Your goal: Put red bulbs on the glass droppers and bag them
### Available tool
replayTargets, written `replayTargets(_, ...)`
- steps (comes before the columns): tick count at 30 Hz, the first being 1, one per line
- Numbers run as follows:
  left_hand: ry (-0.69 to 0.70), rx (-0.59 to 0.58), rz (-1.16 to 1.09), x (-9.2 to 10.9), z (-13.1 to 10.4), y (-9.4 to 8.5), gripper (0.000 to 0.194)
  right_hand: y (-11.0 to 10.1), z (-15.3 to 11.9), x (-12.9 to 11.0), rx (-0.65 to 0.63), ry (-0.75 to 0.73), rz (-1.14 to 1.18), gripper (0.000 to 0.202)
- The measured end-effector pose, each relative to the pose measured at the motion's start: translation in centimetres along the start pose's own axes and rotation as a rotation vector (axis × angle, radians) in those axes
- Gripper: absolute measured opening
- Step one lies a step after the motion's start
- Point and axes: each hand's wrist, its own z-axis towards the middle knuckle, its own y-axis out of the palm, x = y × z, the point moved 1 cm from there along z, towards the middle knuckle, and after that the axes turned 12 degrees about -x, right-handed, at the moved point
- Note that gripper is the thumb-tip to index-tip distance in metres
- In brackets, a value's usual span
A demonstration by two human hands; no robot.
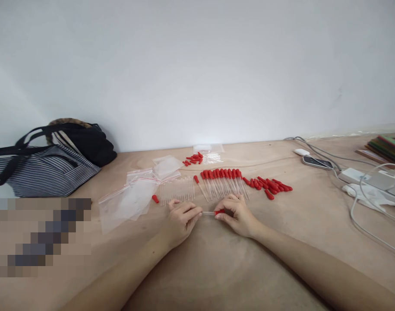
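Left fingers (191, 213) pinched on the clear end of a dropper (213, 213), right fingers (220, 214) pinched on its red bulb, just above the worktop (216, 268). Row of finished droppers (223, 179) just beyond, loose bulbs (271, 185) right, empty tubes (178, 190) and bags (132, 198) left.

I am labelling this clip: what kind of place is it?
Probably a home or small workshop table: droppers and zip bags laid out, a striped bag beside chargers. Both hands hold one dropper.
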Motion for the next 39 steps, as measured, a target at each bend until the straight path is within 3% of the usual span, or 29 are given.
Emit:
replayTargets(11, -0.001, -0.042, -0.003, 0.0, 0.1, 0.0, 0.029, 0.0, 0.0, 0.3, 0.017, -0.046, 0.048, 0.011)
replayTargets(33, 0.006, 0.063, 0.063, 1.3, 0.2, 0.0, 0.021, 0.0, -0.1, 0.1, 0.092, -0.020, 0.150, 0.009)
replayTargets(39, 0.034, 0.139, 0.115, 1.7, 0.6, 0.4, 0.020, 0.1, -0.1, 0.2, 0.094, -0.038, 0.148, 0.010)
